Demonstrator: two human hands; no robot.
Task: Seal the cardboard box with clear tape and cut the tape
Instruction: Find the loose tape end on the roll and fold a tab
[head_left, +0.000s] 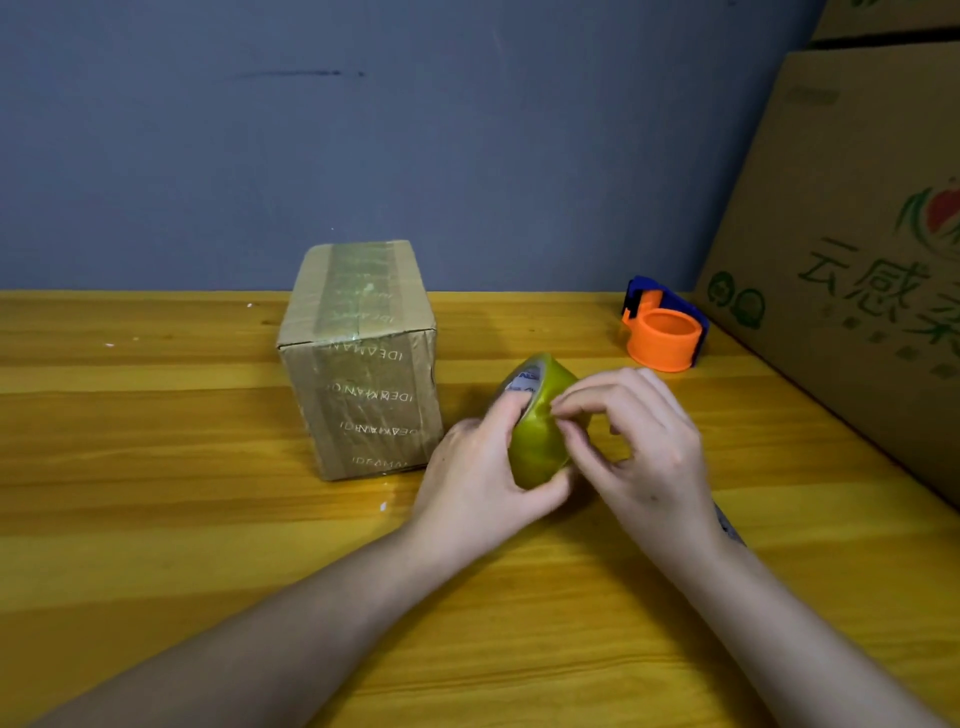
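A small cardboard box (358, 358) stands upright on the wooden table (208, 519), with strips of clear tape over its top and front. Just right of it, a roll of clear, greenish tape (537, 441) is held on edge above the table. My left hand (478, 483) grips the roll, a finger hooked into its core and the thumb under it. My right hand (644, 441) has its fingertips pinched on the roll's outer face. No loose tape end shows.
An orange and blue tape cutter (662, 327) lies at the back right of the table. A large printed cardboard carton (857, 249) leans along the right edge. A grey wall (415, 130) stands behind the table.
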